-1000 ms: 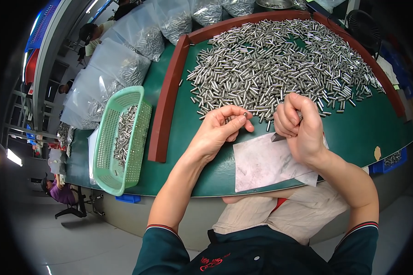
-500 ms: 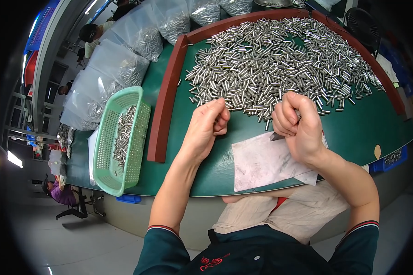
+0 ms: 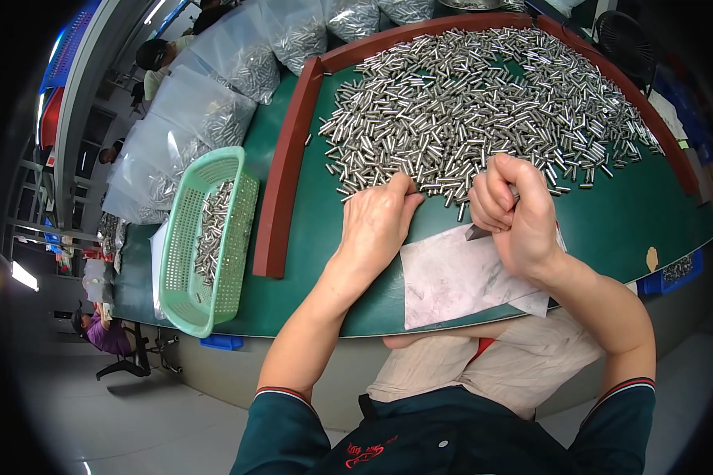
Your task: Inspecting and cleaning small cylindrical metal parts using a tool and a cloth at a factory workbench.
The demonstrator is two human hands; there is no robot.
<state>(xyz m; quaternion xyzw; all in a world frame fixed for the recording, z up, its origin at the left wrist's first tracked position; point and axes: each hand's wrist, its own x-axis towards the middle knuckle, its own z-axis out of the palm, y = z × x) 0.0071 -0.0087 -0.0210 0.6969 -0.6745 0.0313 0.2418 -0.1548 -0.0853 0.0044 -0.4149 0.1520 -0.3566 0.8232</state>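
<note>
A large heap of short silvery metal pins [image 3: 459, 111] lies on the green tabletop [image 3: 345, 307]. My left hand [image 3: 376, 220] is at the heap's near edge, back upward, fingers curled under and thumb close beside them. What its fingertips hold, if anything, is hidden. My right hand [image 3: 523, 214] is a fist held above a smudged pale sheet [image 3: 444, 277]. From the bottom of that fist sticks out the dark grey, flat end of a tool [image 3: 475, 233]; the rest of it is covered by my fingers.
Dark red wooden rails [image 3: 281, 190] border the heap on the left, back and right. Left of them stands a light green perforated basket [image 3: 228, 293] partly filled with pins. Clear plastic bags [image 3: 249, 71] of pins line the back left. A black fan [image 3: 626, 39] stands at the back right.
My left hand has moved right and turned its back upward, its fingers now at the heap's near edge. My right hand has stayed almost in place with the tool.
</note>
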